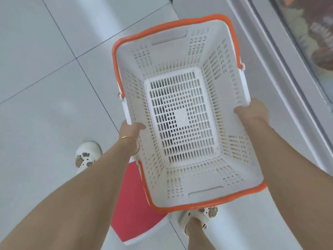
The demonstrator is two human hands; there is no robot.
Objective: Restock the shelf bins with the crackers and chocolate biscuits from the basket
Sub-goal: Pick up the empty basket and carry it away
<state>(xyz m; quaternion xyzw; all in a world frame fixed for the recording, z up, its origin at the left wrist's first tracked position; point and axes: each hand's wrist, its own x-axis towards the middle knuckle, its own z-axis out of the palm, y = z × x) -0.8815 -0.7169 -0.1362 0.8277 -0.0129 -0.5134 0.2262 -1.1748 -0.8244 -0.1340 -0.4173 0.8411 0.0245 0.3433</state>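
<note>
A white slotted plastic basket (182,51) with an orange rim is held level above the floor, and nothing lies inside it. My left hand (130,129) grips its left rim, thumb over the edge, with a gold bangle on the wrist. My right hand (252,112) grips the right rim just below the white handle hinge. No crackers, biscuits or shelf bins are in view.
A pale tiled floor (45,87) spreads to the left. A glass-fronted freezer cabinet (288,60) runs along the right side. A red and white object (135,213) stands on the floor under the basket's near left corner. My sandalled feet (196,221) show below.
</note>
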